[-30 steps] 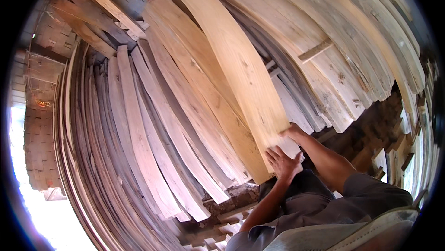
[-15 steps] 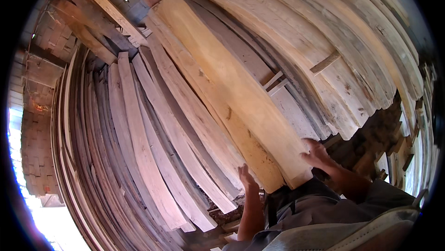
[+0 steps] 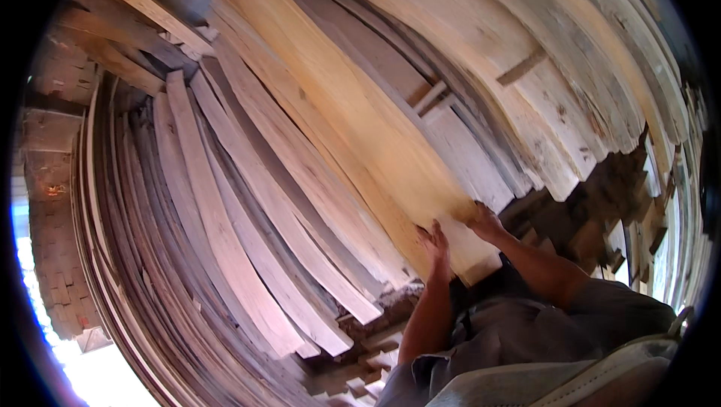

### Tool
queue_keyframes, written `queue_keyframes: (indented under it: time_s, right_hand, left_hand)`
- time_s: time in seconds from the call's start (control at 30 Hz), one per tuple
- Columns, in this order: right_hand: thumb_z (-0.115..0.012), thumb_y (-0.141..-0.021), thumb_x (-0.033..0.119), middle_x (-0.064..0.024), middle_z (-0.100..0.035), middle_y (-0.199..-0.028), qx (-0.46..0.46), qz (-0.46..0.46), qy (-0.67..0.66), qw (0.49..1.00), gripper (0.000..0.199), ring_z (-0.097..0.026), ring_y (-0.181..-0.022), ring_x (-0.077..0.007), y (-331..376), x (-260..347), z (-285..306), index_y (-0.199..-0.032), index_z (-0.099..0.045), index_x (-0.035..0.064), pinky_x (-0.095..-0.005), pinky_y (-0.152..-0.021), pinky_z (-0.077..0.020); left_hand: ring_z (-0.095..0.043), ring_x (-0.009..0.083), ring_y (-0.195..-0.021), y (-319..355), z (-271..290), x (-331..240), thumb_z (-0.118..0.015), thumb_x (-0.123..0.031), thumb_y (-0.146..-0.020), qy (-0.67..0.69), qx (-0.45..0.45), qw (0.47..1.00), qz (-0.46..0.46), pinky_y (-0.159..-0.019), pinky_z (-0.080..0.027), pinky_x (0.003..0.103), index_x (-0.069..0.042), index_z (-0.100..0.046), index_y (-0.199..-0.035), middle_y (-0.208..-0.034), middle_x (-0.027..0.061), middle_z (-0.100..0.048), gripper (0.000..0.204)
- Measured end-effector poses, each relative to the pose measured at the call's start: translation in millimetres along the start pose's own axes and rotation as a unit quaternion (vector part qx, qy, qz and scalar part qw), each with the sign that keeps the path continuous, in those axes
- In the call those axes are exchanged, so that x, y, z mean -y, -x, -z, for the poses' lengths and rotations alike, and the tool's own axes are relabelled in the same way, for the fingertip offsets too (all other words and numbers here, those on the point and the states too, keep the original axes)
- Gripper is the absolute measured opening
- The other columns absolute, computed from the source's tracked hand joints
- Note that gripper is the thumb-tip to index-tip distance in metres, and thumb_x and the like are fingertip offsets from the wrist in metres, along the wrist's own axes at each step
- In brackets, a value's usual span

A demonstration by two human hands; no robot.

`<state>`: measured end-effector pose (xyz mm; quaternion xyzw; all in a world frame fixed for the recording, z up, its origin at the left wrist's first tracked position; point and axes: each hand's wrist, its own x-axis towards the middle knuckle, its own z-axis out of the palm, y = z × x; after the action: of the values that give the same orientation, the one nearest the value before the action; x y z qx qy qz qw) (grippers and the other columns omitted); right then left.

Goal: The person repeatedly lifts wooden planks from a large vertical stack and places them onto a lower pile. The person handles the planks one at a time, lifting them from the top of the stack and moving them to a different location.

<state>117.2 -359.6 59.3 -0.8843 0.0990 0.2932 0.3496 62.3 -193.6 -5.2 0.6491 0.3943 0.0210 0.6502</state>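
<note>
Leaning boards, pale and numerous (image 3: 214,212): ranked to the left of both hands. Stacked planks, broad (image 3: 466,61): beyond the right hand, upper right. Wide yellow plank, one (image 3: 368,129): ran up and leftward from between the hands, its lower end nearest the body. Left hand (image 3: 435,243): at the plank's left edge. Right hand (image 3: 484,223): at its right edge. Hands stood apart; whether fingers were clamped beneath could not be told. Short stick (image 3: 522,67): well above the right hand. Step, as judged: positioning the plank. Next move probably called for even two-handed guidance.
</note>
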Motion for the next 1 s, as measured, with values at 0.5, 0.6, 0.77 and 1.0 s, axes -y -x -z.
queue_keyframes:
  time_s: [0.5,0.6,0.77,1.0]
  right_hand:
    - [-0.087,-0.057,0.040,-0.0193,-0.068,-0.102,0.076,0.004,-0.018,0.997,0.080,-0.065,-0.095,-0.0304,-41,-8,22,-0.120,-0.062,-0.0018,-0.0394,-0.083,-0.0509]
    - [-0.087,-0.056,0.042,-0.0195,-0.067,-0.102,0.061,0.006,-0.016,0.998,0.081,-0.065,-0.096,-0.0310,-43,-8,23,-0.118,-0.062,-0.0032,-0.0397,-0.082,-0.0509]
    - [-0.089,-0.056,0.044,-0.0193,-0.068,-0.100,0.080,0.002,0.011,0.997,0.080,-0.065,-0.095,-0.0308,-39,5,23,-0.114,-0.062,-0.0038,-0.0401,-0.081,-0.0516]
    - [-0.087,-0.056,0.043,-0.0205,-0.068,-0.100,0.070,0.003,-0.010,0.997,0.074,-0.066,-0.093,-0.0308,-33,1,31,-0.106,-0.064,-0.0070,-0.0381,-0.080,-0.0519]
  left_hand:
    - [-0.042,0.0257,-0.124,-6,-11,17,-0.058,-0.025,-0.098,0.193,0.050,0.976,-0.091,-0.104,-0.037,0.036,0.004,-0.013,-0.149,-0.144,0.0192,-0.035,0.074]
    - [-0.043,0.0253,-0.124,-7,-11,22,-0.058,-0.024,-0.097,0.148,0.031,0.986,-0.072,-0.103,-0.037,0.036,0.003,-0.018,-0.148,-0.141,0.0183,-0.038,0.070]
    - [-0.049,0.0251,-0.118,-21,5,45,-0.063,-0.024,-0.094,0.177,0.036,0.982,-0.059,-0.101,-0.040,0.037,0.004,-0.034,-0.141,-0.132,0.0169,-0.050,0.062]
    - [-0.063,0.0257,-0.085,11,19,-21,-0.070,-0.042,-0.088,-0.144,-0.002,0.989,0.017,-0.078,-0.049,0.039,0.004,-0.061,-0.106,-0.092,0.0125,-0.068,0.049]
